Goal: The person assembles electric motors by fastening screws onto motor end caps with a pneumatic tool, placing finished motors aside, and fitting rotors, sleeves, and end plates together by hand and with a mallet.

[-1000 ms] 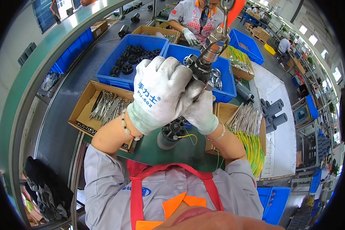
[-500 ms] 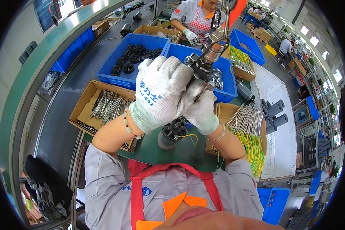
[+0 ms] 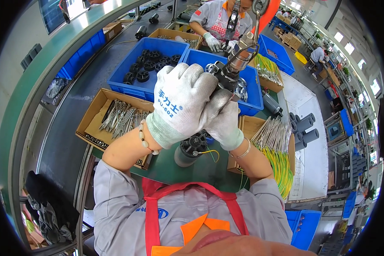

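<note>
My left hand [image 3: 179, 104], in a white coated glove, is closed round a dark hanging power driver [image 3: 228, 79] with a metal fitting on top. My right hand [image 3: 225, 123], gloved too, is closed on the same tool just below and to the right. The tool's lower end is hidden by both hands. Under them a grey cylindrical motor [image 3: 187, 158] with a black slotted end stands upright on the green tabletop [image 3: 205, 177]. A yellow-green wire [image 3: 213, 151] curves from its top.
Blue bins hold black round end parts [image 3: 143, 76] and metal parts [image 3: 241, 89]. A cardboard box of long screws [image 3: 119, 121] lies left; at right are metal rods [image 3: 273, 132], yellow-green wires [image 3: 279, 168] and grey tubes [image 3: 305, 123]. A co-worker's gloved hands [image 3: 213, 42] work across the bench.
My left hand has shifted slightly right, and the driver's upper fitting and hook have swung a little right. Across the bench, the co-worker's second glove and a dark hanging tool now show more clearly.
</note>
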`<state>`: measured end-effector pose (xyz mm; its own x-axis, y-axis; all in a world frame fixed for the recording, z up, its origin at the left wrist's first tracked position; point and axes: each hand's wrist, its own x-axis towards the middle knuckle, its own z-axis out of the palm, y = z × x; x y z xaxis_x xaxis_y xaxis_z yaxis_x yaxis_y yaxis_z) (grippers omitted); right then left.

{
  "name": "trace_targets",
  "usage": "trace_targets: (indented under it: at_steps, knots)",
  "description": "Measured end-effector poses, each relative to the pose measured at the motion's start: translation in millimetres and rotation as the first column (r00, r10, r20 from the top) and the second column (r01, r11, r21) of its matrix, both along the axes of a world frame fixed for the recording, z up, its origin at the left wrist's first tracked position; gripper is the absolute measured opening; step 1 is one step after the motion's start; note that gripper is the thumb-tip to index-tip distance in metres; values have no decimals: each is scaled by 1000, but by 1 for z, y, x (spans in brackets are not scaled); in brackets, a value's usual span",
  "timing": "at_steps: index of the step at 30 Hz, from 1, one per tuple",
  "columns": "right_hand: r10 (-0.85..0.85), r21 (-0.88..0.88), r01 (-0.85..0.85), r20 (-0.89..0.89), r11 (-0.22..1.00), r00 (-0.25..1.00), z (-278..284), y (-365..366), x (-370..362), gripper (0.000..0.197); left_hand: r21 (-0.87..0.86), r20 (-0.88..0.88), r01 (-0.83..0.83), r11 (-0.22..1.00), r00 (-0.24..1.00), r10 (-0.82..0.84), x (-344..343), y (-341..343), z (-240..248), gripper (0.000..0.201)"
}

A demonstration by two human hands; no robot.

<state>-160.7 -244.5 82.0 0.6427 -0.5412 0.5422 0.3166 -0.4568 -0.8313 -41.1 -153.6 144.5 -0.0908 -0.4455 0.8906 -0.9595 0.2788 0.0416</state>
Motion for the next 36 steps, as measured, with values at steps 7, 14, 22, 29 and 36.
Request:
trace_targets:
  at_steps: [7,14,22,29,36]
  knots:
    - [-80,-149,75,-30,986,996,4,0,-1,60,2,-9,6,1000,1000,-6,1,-1,0,13]
    - [-75,-75,73,-14,995,997,2,1,1,61,14,-20,11,1000,1000,-11,0,-1,0,12]
    - [-102,-123,102,5,987,995,-2,4,-3,61,-10,-48,58,998,997,-59,-1,-3,-6,16]
    - [14,231,-27,54,973,998,23,11,3,22,-222,-522,343,913,749,-408,19,19,-112,70]
    - [115,149,-127,86,981,990,5,-18,-7,47,292,-832,520,803,552,-55,-23,29,-191,107]
